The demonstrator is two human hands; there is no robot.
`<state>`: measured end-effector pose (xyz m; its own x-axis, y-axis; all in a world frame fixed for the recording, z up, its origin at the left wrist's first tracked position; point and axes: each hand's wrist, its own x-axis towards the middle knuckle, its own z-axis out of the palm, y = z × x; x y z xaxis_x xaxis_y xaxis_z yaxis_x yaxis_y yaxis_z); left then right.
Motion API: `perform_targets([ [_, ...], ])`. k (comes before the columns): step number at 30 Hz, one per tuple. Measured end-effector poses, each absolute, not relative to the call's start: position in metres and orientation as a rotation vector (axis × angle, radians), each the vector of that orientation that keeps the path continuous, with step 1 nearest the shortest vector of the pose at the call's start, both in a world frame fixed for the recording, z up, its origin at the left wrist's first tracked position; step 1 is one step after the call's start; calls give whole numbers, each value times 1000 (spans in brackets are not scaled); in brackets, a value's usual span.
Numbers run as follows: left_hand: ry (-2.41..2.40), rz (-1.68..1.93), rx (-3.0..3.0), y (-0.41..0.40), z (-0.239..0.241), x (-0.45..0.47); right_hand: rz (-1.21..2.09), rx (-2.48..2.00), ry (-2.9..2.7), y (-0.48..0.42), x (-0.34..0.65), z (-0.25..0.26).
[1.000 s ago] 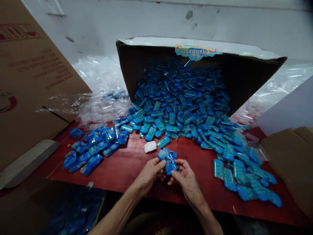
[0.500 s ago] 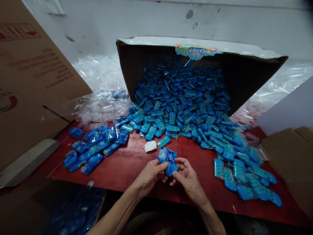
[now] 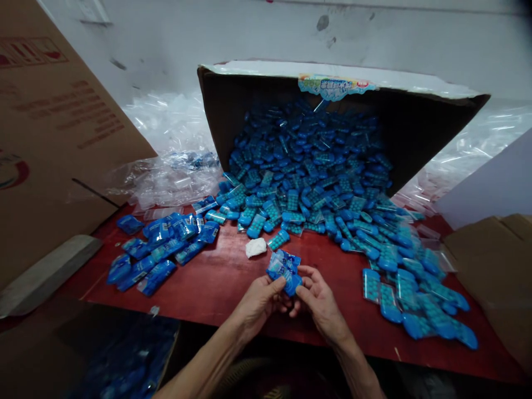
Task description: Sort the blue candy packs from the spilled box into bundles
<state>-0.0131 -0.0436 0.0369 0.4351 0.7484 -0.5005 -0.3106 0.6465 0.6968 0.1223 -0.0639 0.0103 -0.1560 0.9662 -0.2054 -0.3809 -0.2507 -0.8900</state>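
A crinkled blue printed packet (image 3: 285,268) is held above the front of the red table. My left hand (image 3: 262,301) grips its left side, thumb on top and fingers underneath. On the other side my right hand (image 3: 318,298) pinches the lower right edge between thumb and fingers. What lies inside the packet is hidden. Just beyond it are a white crumpled wad (image 3: 255,247) and a single small clear case with a blue cap and teal beads (image 3: 278,239).
A tipped carton (image 3: 432,133) spills a heap of beaded cases (image 3: 307,166) onto the red table (image 3: 233,277). Blue packets (image 3: 166,238) are piled at left near clear plastic bags (image 3: 174,177). More cases (image 3: 415,299) lie at right. Cardboard boxes (image 3: 62,122) flank the table.
Both hands have shifted slightly on the packet. My right thumb now presses nearer its lower edge, and the packet's printed face looks flatter. The surroundings are the same.
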Motion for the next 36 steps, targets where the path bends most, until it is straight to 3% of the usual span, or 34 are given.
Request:
perform_targets([
  [7,1006,823,589,-47,29,-9,1550,-1105,-979,-66,120,18],
  [15,853,733,573,-46,33,-14,1675,-962,-900,-64,122,9],
  [23,1167,842,684,-49,19,-18,1371,-1343,-1202,-65,112,21],
  [28,1268,965,649,-41,27,-45,1528,-1260,-1343,-57,103,22],
  [32,1248,1382,470,-14,56,-103,1153,-1269,-1653,-34,91,29],
  [36,1269,1498,387,3,72,-147,606,-1421,-2041,-1,68,28],
])
